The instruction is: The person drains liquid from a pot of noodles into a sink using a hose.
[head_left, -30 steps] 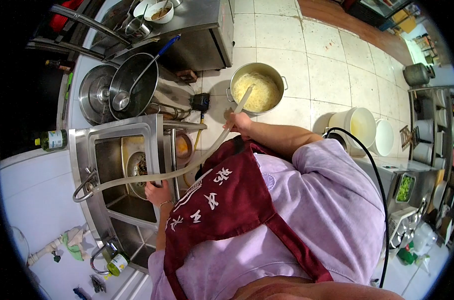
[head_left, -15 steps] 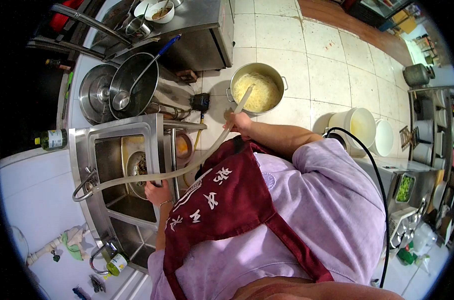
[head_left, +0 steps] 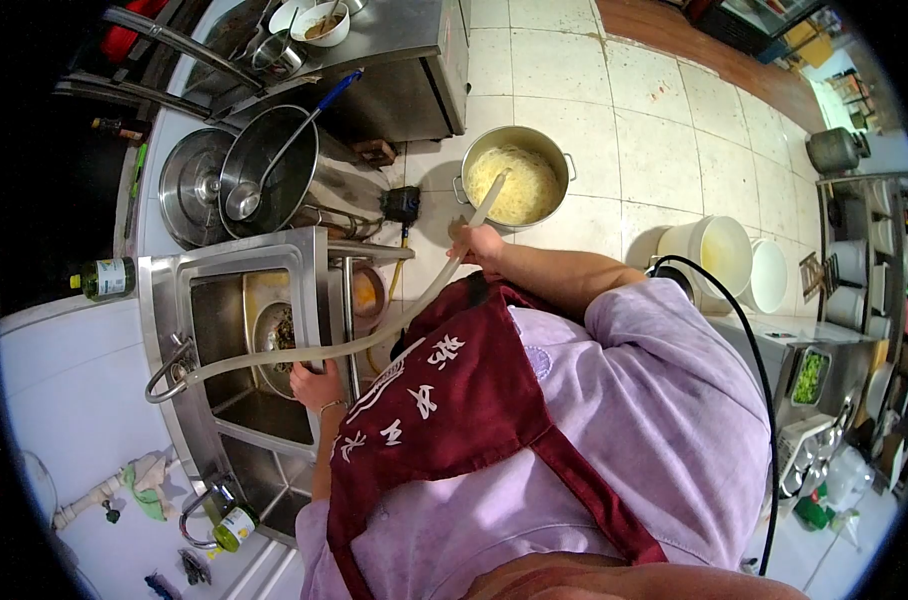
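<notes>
My right hand (head_left: pixel 480 246) is wrapped round a pale, flexible hose (head_left: pixel 359 345). The hose's far end points down into a large two-handled metal pot (head_left: pixel 566 160) on the floor, which holds pale noodles (head_left: pixel 514 185). From the faucet (head_left: pixel 164 375), the hose runs across the sink and past my apron. My left hand (head_left: pixel 318 384) rests at the near edge of the sink (head_left: pixel 304 290), just below the hose, thumb and fingers apart; its fingertips are partly hidden. In the basin sits a metal bowl (head_left: pixel 271 345) with dark bits inside.
Left of the pot stands a tall stockpot (head_left: pixel 309 150) with a blue-handled ladle (head_left: pixel 299 135). A steel counter (head_left: pixel 404 60) carries bowls. White buckets (head_left: pixel 719 255) stand on the tiled floor at right. Green bottles (head_left: pixel 104 280) are by the sink.
</notes>
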